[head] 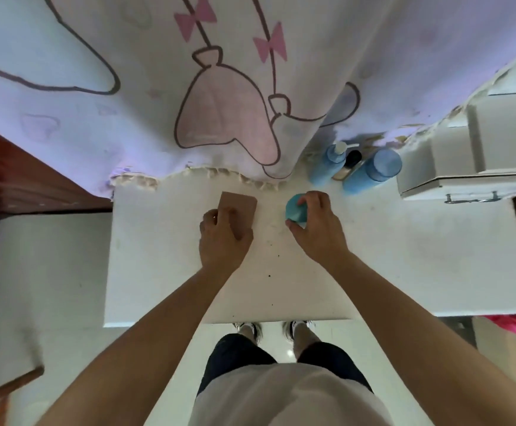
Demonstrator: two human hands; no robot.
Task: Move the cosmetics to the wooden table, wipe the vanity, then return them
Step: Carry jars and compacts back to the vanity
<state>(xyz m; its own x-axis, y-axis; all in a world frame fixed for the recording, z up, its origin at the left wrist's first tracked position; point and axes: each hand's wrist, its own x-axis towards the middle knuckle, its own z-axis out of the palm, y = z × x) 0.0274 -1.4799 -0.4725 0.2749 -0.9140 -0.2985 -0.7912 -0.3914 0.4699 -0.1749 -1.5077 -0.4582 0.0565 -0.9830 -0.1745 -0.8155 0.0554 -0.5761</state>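
- R hand (318, 229): fingers + thumb curled round small teal round plastic jar (295, 207), mid white vanity top (404, 256). Jar is squat and smooth, axis upright.
- L hand (224, 238): fingers curled over near end of flat dusty-pink rectangular box (240, 202).
- Glossy reddish wooden table (20, 179) lies left, so L hand is nearer.
- Blue pump bottle (327, 162) & wide blue capped bottle (373, 170) stand far right, apart from both hands.

One wide-angle camera worn on the head looks forward and steeply down past the person's own torso, close over the white rectangular worktop (404, 256). Mid-frame, the left hand (224, 233) grips a flat brown rectangular case (241, 201) and the right hand (315, 224) curls round a round teal jar (295, 207). Beyond the fingers (312, 199), the cartoon-printed white curtain (226, 112) bows with the lens. Nearer the camera than the fingers are the shoes (250, 329).
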